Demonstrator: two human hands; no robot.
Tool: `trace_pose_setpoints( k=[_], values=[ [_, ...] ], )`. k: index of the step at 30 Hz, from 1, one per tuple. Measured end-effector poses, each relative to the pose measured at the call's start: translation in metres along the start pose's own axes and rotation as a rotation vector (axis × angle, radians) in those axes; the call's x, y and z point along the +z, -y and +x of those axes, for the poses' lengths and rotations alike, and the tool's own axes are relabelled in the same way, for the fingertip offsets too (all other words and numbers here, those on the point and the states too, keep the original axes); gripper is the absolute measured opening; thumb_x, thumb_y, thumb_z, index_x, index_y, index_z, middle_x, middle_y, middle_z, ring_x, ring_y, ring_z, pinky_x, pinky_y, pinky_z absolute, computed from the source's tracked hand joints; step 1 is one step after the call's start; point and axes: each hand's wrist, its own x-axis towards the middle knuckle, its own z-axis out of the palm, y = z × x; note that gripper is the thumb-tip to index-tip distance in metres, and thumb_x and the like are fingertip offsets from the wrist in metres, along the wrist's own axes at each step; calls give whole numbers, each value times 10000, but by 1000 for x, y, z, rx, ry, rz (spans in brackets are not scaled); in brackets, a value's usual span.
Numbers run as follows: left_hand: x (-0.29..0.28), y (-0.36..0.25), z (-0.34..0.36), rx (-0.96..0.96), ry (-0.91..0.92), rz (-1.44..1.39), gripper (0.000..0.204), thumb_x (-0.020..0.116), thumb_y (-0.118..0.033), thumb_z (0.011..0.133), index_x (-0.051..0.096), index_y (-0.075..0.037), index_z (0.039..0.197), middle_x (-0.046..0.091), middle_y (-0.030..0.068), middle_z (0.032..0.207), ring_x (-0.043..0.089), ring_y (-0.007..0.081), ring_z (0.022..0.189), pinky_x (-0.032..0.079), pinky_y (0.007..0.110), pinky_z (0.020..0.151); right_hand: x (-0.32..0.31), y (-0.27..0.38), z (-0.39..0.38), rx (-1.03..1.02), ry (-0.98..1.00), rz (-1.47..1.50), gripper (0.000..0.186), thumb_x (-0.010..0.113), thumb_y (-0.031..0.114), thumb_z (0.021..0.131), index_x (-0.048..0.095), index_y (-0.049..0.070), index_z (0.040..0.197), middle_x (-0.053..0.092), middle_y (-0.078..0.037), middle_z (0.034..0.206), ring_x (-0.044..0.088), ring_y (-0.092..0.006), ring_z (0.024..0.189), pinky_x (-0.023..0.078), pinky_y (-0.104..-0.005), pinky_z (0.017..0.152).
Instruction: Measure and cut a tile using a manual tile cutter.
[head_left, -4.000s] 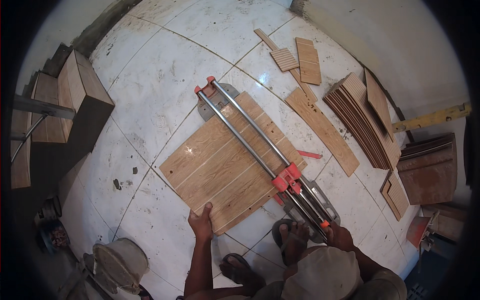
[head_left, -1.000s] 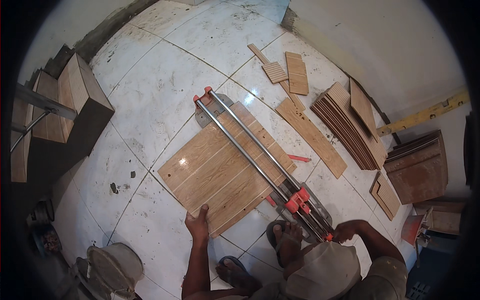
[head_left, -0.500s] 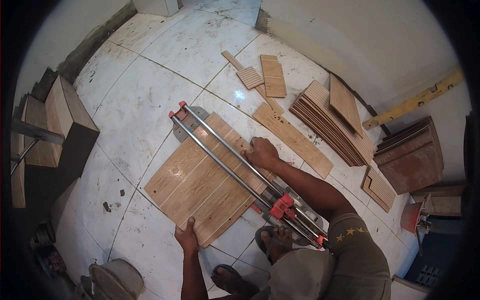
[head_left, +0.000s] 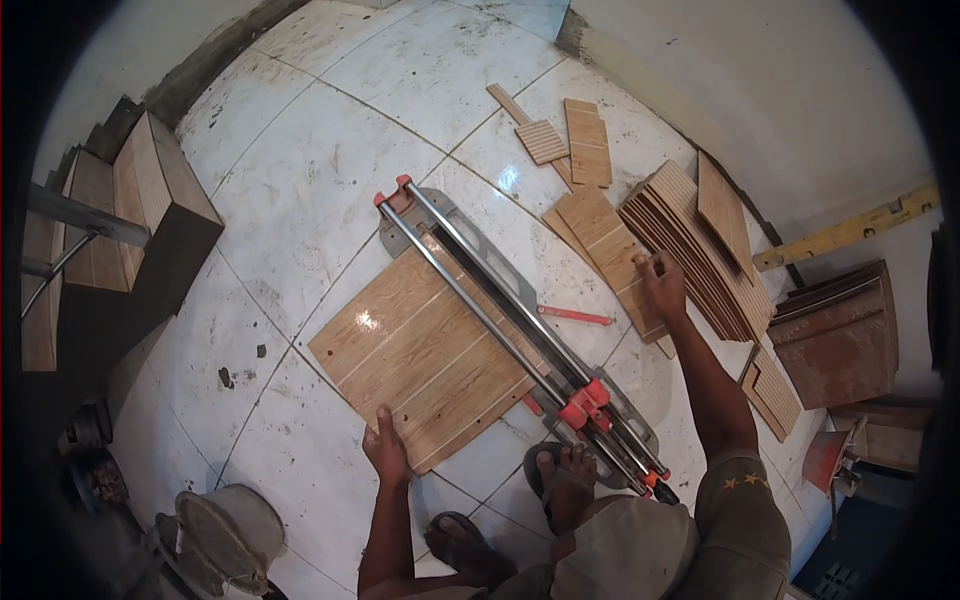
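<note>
A large wood-look tile (head_left: 405, 350) lies on the bed of a manual tile cutter (head_left: 585, 403), partly under its two steel rails. My left hand (head_left: 387, 447) grips the tile's near corner, its thumb on top and the other fingers hidden underneath. To the right of the cutter, my right hand (head_left: 663, 285) is closed on the edge of a cut tile strip (head_left: 606, 245). This strip overlaps another strip on the floor, which shows only along its left edge. The cutter's red-and-black handle end rests close to my right foot.
A stack of tiles (head_left: 690, 265) and a yellow spirit level (head_left: 850, 228) are at the right. Smaller cut pieces (head_left: 587, 142) lie beyond. Tiled steps (head_left: 165, 190) stand on the left, above a bucket (head_left: 235, 535). A red bar (head_left: 575, 315) sticks out beside the cutter.
My right hand has moved right, away from the cutter, carrying the cut strip over the one on the floor. The red bar is now uncovered. My left hand still grips the large tile.
</note>
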Motion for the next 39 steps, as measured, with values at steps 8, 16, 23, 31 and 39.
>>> trace_pose_setpoints(
  k=[8,16,23,31,39],
  values=[
    [7,-8,-2,21,-16,108,527,620,-326,998,478,43,1346,608,129,1239,587,198,1106,463,340,980,5,-19,-4,-23,-47,-399,332,704,276,856,697,-8,1027,659,-240,915,631,-397,928,492,-490,836],
    [-15,-6,-5,20,-176,109,491,574,-371,1021,538,43,1284,645,127,1171,610,188,1030,487,331,923,9,143,-178,-42,719,174,231,602,225,942,696,19,989,712,-93,885,687,-166,836,531,-323,769],
    [-63,16,-45,77,-283,169,531,568,-433,1014,587,66,1194,657,117,1111,582,166,1024,466,321,924,105,115,-309,1004,1436,870,560,635,433,967,495,32,1331,636,-168,1231,615,-278,1172,500,-421,983],
    [-145,38,-93,138,-421,-154,571,531,-468,1024,529,39,1286,631,117,1185,585,181,1076,455,331,973,177,152,-335,919,1577,1244,629,593,320,997,302,40,1480,463,-184,1443,440,-348,1359,354,-501,1147],
    [-155,14,-114,223,-504,-178,631,476,-500,1037,485,41,1362,595,131,1282,558,207,1168,436,357,1018,199,185,-333,697,1581,1167,581,616,120,977,313,51,1468,470,-139,1432,463,-284,1340,367,-467,1151]
  ],
)
